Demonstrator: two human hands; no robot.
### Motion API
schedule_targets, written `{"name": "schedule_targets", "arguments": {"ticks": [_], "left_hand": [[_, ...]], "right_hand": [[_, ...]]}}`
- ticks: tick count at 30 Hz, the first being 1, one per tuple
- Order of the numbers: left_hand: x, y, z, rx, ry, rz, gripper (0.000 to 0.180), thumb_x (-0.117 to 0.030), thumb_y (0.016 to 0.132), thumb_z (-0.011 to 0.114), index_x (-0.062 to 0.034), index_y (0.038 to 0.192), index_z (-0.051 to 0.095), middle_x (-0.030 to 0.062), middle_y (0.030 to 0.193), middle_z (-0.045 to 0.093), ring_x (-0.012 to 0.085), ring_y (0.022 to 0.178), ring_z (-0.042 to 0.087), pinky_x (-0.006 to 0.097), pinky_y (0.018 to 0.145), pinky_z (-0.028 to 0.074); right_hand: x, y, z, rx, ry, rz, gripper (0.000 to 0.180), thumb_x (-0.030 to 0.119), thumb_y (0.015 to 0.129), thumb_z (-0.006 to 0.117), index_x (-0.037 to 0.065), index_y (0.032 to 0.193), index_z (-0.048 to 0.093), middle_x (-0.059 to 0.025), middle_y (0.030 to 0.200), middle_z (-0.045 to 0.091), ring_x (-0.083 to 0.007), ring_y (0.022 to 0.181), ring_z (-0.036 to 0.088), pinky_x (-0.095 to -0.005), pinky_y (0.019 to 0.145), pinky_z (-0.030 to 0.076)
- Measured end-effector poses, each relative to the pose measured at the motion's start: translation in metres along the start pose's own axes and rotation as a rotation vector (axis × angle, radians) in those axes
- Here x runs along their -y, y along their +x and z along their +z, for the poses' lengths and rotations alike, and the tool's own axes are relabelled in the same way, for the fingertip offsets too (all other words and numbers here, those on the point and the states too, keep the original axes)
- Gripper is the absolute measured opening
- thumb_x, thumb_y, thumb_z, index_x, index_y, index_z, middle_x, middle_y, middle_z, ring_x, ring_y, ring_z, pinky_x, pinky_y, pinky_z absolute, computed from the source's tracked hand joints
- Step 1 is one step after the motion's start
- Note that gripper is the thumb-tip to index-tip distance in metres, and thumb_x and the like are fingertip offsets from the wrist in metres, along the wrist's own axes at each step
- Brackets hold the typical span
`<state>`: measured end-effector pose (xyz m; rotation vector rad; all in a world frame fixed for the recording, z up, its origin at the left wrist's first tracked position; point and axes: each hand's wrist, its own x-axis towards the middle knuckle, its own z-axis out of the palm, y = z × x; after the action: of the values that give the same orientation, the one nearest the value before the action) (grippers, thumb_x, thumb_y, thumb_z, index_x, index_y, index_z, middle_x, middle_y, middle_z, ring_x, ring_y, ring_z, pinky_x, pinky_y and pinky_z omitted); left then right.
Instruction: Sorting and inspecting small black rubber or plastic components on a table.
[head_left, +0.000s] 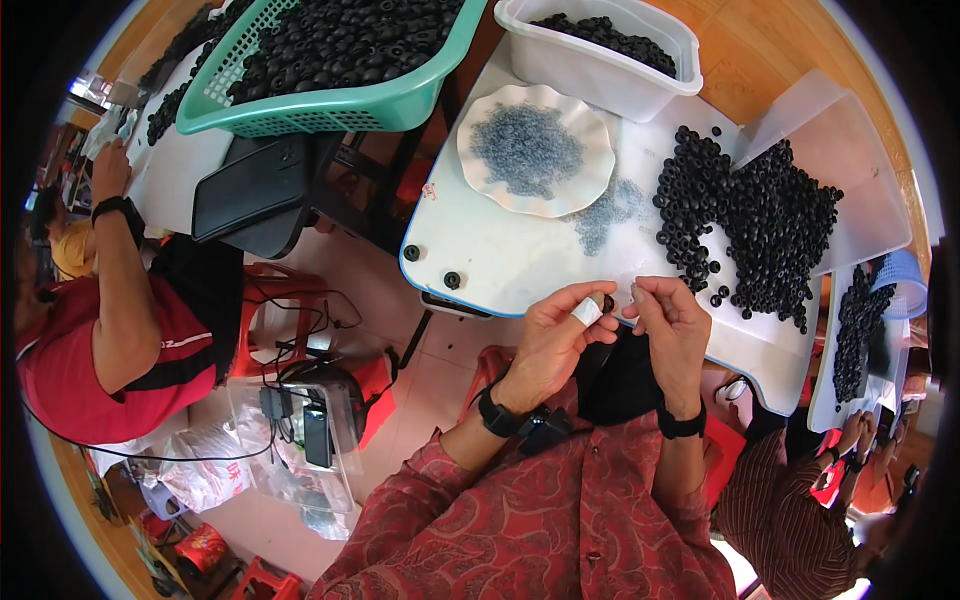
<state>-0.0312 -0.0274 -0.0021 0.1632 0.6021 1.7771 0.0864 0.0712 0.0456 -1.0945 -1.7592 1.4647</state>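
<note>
The left hand [556, 330] pinched a black cap [607, 302], the right hand [668, 318] pinched something tiny beside it, either likely to slip off the table [480, 255] edge.

Red paisley sleeves, black wristbands, white tape on one left-hand finger.

The left hand [556, 330], its thumb wearing white cloth-like tape, is pinching a small matt black ring [607, 302] that looks like rubber. Beyond it, the table [500, 255] is showing a smooth, faintly glossy white plastic top. On the table, the pile [760, 235] of rings is looking dull and rubbery, and the scalloped white plate [480, 125] is holding translucent greyish rings. Left of the plate, the green basket [330, 105] is smooth plastic mesh.
</note>
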Motion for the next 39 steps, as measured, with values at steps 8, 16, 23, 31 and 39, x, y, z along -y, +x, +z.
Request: {"name": "schedule_targets", "arguments": {"ticks": [8, 16, 23, 31, 39], "left_hand": [[0.004, 0.001, 0.003, 0.024, -0.012, -0.016, 0.028, -0.010, 0.099, 0.055, 0.0031, 0.123, 0.059, 0.0075, 0.103, 0.062, 0.0141, 0.087, 0.063, 0.027, 0.075, 0.055], [0.007, 0.000, 0.004, 0.022, -0.007, -0.023, 0.028, -0.008, 0.098, 0.055, 0.0033, 0.123, 0.060, 0.0074, 0.101, 0.063, 0.0141, 0.086, 0.062, 0.027, 0.074, 0.055], [0.009, -0.001, 0.008, 0.014, 0.097, 0.020, 0.025, -0.008, 0.099, 0.053, 0.0009, 0.120, 0.062, 0.0072, 0.098, 0.066, 0.0101, 0.083, 0.064, 0.023, 0.074, 0.056], [0.005, -0.003, 0.008, 0.023, 0.239, 0.028, 0.025, -0.005, 0.099, 0.052, 0.0021, 0.121, 0.062, 0.0050, 0.097, 0.063, 0.0114, 0.083, 0.062, 0.024, 0.074, 0.054], [0.002, -0.001, 0.003, 0.105, 0.349, 0.038, 0.023, -0.006, 0.098, 0.053, 0.0027, 0.118, 0.063, 0.0060, 0.100, 0.063, 0.0114, 0.083, 0.063, 0.024, 0.071, 0.055]], "right_hand": [[0.006, -0.015, -0.001, 0.012, -0.061, -0.176, 0.015, 0.000, 0.092, 0.062, -0.001, 0.106, 0.066, -0.0052, 0.098, 0.062, -0.0086, 0.079, 0.063, -0.0195, 0.059, 0.048], [0.006, -0.024, 0.001, -0.026, 0.007, -0.095, 0.022, 0.000, 0.091, 0.064, 0.000, 0.113, 0.065, -0.0042, 0.095, 0.067, -0.0070, 0.080, 0.061, -0.0202, 0.066, 0.049], [0.000, -0.025, -0.001, -0.030, -0.069, -0.140, 0.025, -0.002, 0.090, 0.064, 0.001, 0.115, 0.064, -0.0055, 0.093, 0.068, -0.0081, 0.078, 0.063, -0.0209, 0.065, 0.050], [0.006, -0.025, -0.003, 0.015, -0.153, -0.201, 0.028, -0.005, 0.086, 0.066, 0.001, 0.113, 0.065, -0.0069, 0.090, 0.070, -0.0082, 0.074, 0.065, -0.0213, 0.061, 0.051], [0.011, -0.022, -0.010, 0.096, -0.033, -0.076, 0.030, -0.008, 0.084, 0.066, -0.002, 0.114, 0.062, -0.0065, 0.087, 0.068, -0.0100, 0.076, 0.066, -0.0218, 0.066, 0.052]]}}
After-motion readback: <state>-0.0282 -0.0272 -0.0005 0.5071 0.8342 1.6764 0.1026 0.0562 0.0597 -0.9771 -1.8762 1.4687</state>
